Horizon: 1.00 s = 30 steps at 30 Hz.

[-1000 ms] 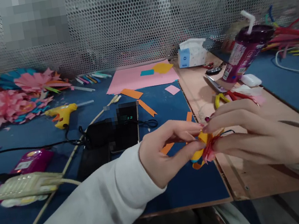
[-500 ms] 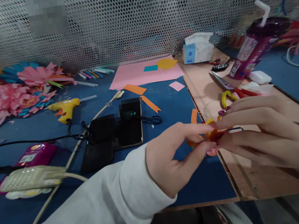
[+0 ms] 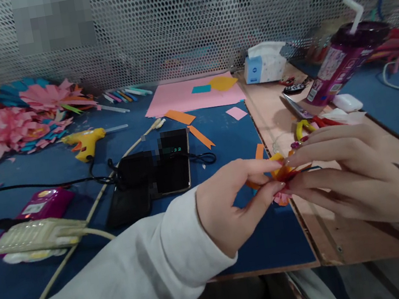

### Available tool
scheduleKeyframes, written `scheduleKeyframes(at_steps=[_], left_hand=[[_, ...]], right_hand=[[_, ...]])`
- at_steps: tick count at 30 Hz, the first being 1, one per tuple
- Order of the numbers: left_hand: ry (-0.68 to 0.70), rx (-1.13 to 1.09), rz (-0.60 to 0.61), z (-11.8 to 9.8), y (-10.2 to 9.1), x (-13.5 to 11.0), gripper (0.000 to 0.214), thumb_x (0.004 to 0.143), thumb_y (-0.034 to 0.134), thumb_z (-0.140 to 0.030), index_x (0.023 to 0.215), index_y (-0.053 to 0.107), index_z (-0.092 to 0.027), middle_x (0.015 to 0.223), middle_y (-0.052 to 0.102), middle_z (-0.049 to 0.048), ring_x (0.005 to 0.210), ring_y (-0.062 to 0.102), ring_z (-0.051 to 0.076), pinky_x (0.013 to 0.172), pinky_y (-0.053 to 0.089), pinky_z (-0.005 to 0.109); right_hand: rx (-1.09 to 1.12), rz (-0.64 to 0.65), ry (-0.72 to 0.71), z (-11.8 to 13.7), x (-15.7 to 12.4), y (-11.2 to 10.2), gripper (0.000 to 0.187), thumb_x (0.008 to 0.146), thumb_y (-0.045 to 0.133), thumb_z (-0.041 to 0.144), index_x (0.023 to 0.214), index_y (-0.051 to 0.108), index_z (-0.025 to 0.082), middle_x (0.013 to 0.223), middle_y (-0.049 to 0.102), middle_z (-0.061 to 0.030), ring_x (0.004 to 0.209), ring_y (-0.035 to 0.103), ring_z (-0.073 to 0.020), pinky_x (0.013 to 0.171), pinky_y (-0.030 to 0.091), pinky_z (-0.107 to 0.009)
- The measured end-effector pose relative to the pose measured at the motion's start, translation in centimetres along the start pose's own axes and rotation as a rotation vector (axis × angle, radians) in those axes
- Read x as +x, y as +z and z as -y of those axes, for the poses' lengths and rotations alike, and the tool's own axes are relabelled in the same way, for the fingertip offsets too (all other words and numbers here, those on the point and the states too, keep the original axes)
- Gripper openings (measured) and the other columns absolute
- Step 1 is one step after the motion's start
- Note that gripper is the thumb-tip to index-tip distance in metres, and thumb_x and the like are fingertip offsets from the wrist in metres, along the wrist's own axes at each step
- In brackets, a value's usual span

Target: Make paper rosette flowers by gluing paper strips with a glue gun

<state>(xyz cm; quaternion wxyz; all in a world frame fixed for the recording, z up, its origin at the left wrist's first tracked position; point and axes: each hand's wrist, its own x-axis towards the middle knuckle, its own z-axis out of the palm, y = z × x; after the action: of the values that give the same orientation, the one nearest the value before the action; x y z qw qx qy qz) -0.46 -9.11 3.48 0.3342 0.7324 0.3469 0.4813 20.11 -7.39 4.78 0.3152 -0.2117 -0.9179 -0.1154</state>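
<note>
Between my two hands is a small paper flower (image 3: 279,173) in orange, yellow and pink, mostly covered by my fingers. My left hand (image 3: 237,204) pinches its left side between thumb and index finger. On the other side, the fingertips of my right hand (image 3: 356,174) close on the petals. A thin dark stem-like piece (image 3: 312,168) sticks out to the right between my right fingers. Just behind my hands lies an orange paper strip (image 3: 259,151). Scissors with yellow and red handles (image 3: 305,127) rest beyond my right hand.
A yellow glue gun (image 3: 85,143), a phone (image 3: 174,169) and a power strip (image 3: 38,236) with cables lie left. Pink paper sheets (image 3: 175,95), a tissue box (image 3: 265,64) and paper flowers (image 3: 18,118) stand at the back by a perforated metal screen. A purple bottle (image 3: 345,61) leans right.
My fingers have shifted slightly on the paper flower, and more of its orange and pink petals shows. The rest of the table looks the same apart from a slight camera shift.
</note>
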Motion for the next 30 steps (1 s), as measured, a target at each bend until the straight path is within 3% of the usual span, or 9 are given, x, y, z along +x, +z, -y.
scheduleKeyframes(at_steps=[13,19,22,24,27,30], left_hand=[[-0.001,-0.077,-0.025,0.5,0.4,0.2,0.021,0.076,0.064,-0.011,0.096,0.063,-0.019,0.080,0.070,0.0022,0.073,0.066,0.013,0.072,0.054,0.024],[0.032,0.027,-0.010,1.2,0.3,0.2,0.023,0.077,0.063,-0.014,0.100,0.060,-0.018,0.083,0.069,0.0032,0.075,0.066,0.012,0.072,0.054,0.023],[-0.003,0.047,-0.023,1.7,0.3,0.2,0.024,0.077,0.064,-0.018,0.100,0.060,-0.017,0.084,0.069,0.0042,0.075,0.066,0.012,0.071,0.054,0.023],[-0.021,0.047,-0.043,2.1,0.3,0.2,0.025,0.076,0.066,-0.018,0.100,0.060,-0.018,0.084,0.068,0.0041,0.075,0.065,0.012,0.070,0.054,0.022],[-0.049,0.017,-0.061,2.5,0.3,0.4,0.027,0.075,0.067,-0.018,0.100,0.059,-0.018,0.084,0.068,0.0032,0.077,0.065,0.011,0.070,0.053,0.021],[-0.084,-0.039,-0.067,3.0,0.4,0.6,0.029,0.073,0.068,-0.017,0.100,0.057,-0.019,0.085,0.067,0.0034,0.080,0.065,0.012,0.073,0.054,0.022]], right_hand=[[-0.007,0.029,0.035,-0.2,-0.1,0.4,0.006,0.083,0.061,0.023,0.087,0.057,0.025,0.101,0.056,-0.0046,0.097,0.050,-0.0209,0.083,0.043,-0.037],[0.035,0.022,0.061,-0.2,-0.1,0.6,0.021,0.082,0.063,0.024,0.100,0.054,0.024,0.107,0.056,-0.0062,0.101,0.053,-0.0211,0.083,0.044,-0.038],[0.156,-0.010,0.224,-0.5,0.1,0.5,0.028,0.082,0.062,0.025,0.107,0.050,0.028,0.109,0.056,-0.0057,0.105,0.054,-0.0219,0.086,0.046,-0.039],[0.256,-0.014,0.385,-0.8,0.1,0.6,0.046,0.079,0.065,0.032,0.119,0.044,0.028,0.118,0.052,-0.0075,0.114,0.050,-0.0246,0.093,0.045,-0.042],[0.485,0.079,0.598,-1.7,-0.4,1.2,0.078,0.073,0.069,0.042,0.137,0.028,0.028,0.129,0.046,-0.0100,0.120,0.046,-0.0272,0.097,0.044,-0.046],[0.763,0.158,0.741,-2.5,-1.1,2.3,0.084,0.073,0.069,0.040,0.141,0.023,0.026,0.123,0.052,-0.0114,0.109,0.055,-0.0253,0.089,0.050,-0.044]])
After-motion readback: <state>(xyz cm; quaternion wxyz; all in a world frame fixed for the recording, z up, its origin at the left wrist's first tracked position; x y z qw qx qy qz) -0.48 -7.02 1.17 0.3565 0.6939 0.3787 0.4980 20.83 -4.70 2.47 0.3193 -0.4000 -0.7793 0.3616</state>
